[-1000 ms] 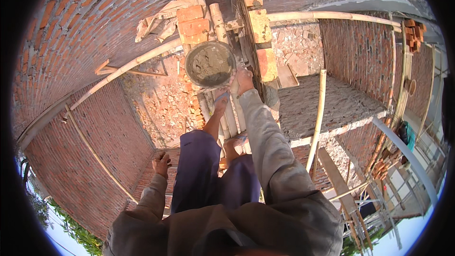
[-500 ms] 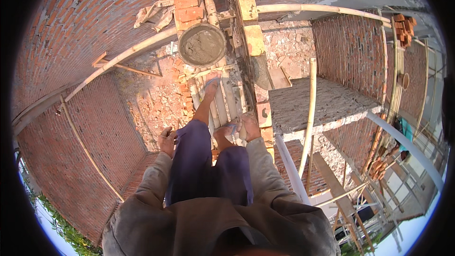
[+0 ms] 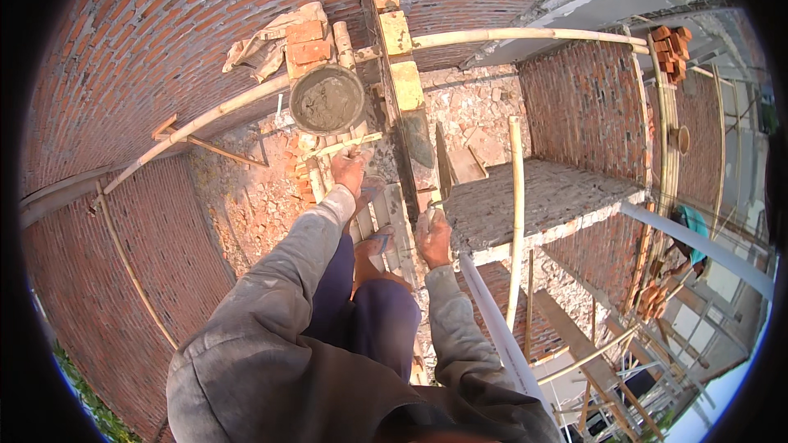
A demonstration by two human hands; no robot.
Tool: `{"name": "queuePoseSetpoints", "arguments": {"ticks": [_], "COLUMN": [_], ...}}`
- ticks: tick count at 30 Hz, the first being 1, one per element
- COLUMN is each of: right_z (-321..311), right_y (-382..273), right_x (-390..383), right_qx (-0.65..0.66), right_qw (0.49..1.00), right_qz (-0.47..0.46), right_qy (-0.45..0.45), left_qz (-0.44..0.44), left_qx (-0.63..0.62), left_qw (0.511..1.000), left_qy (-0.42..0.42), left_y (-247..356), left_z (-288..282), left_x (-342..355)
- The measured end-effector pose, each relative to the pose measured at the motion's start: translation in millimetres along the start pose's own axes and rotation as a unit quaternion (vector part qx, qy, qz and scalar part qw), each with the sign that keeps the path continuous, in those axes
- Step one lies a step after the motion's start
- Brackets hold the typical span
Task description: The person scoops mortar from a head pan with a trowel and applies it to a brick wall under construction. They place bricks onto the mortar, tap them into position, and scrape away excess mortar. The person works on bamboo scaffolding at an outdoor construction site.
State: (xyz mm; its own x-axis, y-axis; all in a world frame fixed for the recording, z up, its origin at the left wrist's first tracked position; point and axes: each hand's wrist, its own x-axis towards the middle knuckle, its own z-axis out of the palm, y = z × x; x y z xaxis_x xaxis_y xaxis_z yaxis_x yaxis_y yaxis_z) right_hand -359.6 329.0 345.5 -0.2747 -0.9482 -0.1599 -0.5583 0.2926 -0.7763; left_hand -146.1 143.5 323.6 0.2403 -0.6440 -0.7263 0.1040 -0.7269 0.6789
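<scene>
My left hand point(image 3: 349, 169) reaches forward over the bamboo platform, its fingers curled beside a light wooden strip point(image 3: 368, 139); anything inside them is hidden. Just beyond stands a round tub of grey mortar point(image 3: 327, 100). At the brick wall's narrow top, my right hand point(image 3: 433, 238) is closed around a trowel point(image 3: 444, 166), whose grey blade points forward and appears nearly edge-on. Wet mortar point(image 3: 418, 141) lies along the wall top beside the blade. Farther along that course are pale orange bricks point(image 3: 406, 84).
My sandalled feet point(image 3: 376, 242) rest on bamboo poles point(image 3: 396, 221) high above a rubble-strewn floor point(image 3: 238, 184). Bricks point(image 3: 309, 51) and a crumpled sack point(image 3: 275, 41) lie behind the tub. A bamboo pole point(image 3: 515, 221) and a grey pipe point(image 3: 501, 320) rise to my right.
My left hand has moved from beside my left knee forward and right, toward the tub. My right hand has come up to the wall top. The view has shifted slightly.
</scene>
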Motion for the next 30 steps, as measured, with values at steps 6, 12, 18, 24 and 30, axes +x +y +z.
{"name": "queuePoseSetpoints", "arguments": {"ticks": [6, 12, 18, 24, 30], "right_z": [49.8, 84.9, 112.5, 78.0, 14.8], "right_y": [-7.8, 20.1, 25.0, 41.3, 34.7], "right_x": [112.2, 149.3, 149.8, 96.5, -38.0], "right_qx": [-0.02, 0.051, 0.025, 0.278, 0.255], "right_qw": [0.998, 0.997, 0.993, 0.92, 0.848], "right_qz": [0.026, 0.029, 0.071, 0.249, 0.434], "right_qy": [0.053, 0.043, 0.093, 0.117, 0.165], "left_qz": [0.086, 0.112, 0.064, 0.062, -0.101], "left_qx": [0.212, 0.205, 0.227, 0.146, 0.185], "left_qw": [0.97, 0.971, 0.971, 0.987, 0.977], "left_qy": [0.081, 0.051, 0.049, 0.01, -0.029], "left_y": [6.5, -4.0, 4.4, -18.8, -93.8], "left_z": [120.5, 169.3, 182.8, 162.0, 6.2], "left_x": [119.8, 181.6, 185.5, 205.9, 137.8]}}
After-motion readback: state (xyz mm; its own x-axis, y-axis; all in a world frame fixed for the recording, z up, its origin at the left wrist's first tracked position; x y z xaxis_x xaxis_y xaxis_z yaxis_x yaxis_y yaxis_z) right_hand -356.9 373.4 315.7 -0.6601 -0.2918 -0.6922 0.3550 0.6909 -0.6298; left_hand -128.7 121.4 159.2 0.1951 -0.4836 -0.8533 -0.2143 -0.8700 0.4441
